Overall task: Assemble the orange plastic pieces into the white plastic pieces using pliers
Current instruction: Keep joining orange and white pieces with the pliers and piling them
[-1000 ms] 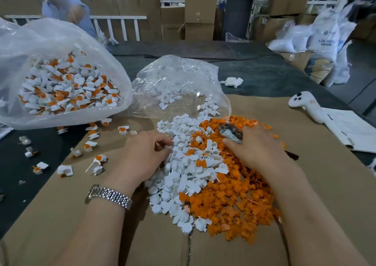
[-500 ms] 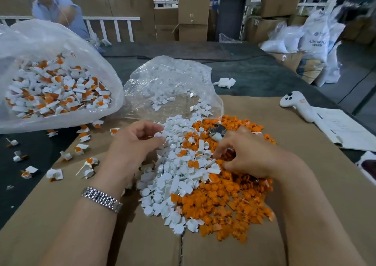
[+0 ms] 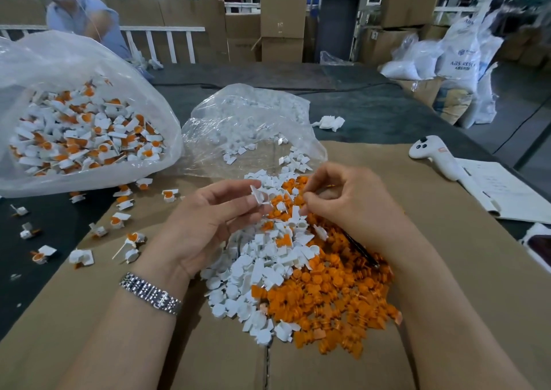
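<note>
A heap of white plastic pieces and a heap of orange plastic pieces lie mixed on the cardboard sheet. My left hand is raised palm-up over the heap and pinches one white piece between thumb and fingertips. Just right of it, my right hand is curled, fingertips together over the orange pieces. The dark handle of the pliers sticks out from under its palm; the jaws are hidden. What the fingertips pinch is not clear.
A large plastic bag of assembled white-and-orange pieces sits at the left, with loose assembled pieces in front of it. A clear bag holding white pieces lies behind the heap. A white controller and papers lie right. A person stands far left.
My left hand has lifted off the heap and turned palm-up with a white piece. My right hand has risen and curled in toward it; the pliers' jaws are no longer visible.
</note>
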Demonstrator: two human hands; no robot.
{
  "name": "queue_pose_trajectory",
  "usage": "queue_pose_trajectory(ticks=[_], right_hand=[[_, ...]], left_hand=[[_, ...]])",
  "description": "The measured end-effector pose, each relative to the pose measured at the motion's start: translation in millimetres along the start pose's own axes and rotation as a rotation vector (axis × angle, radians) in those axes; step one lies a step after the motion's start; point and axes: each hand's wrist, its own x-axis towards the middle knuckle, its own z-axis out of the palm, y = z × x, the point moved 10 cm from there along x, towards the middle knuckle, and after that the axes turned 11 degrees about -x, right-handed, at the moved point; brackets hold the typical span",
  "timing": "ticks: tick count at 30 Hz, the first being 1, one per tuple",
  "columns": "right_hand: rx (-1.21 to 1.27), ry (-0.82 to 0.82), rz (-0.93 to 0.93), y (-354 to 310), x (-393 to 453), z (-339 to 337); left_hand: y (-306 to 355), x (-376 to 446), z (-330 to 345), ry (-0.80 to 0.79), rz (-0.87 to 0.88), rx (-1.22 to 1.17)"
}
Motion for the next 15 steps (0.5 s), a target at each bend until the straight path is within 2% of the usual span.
queue_pose_trajectory(ticks=[9,15], right_hand=[[0.308,-0.042,-0.044,-9,0,12],[0.404,0.005,-0.084,-15,0,8]], left_hand=[[-9,-5,19,-0.113,-0.069,-0.081],[-7,-5,19,-0.097,-0.04,-0.05]])
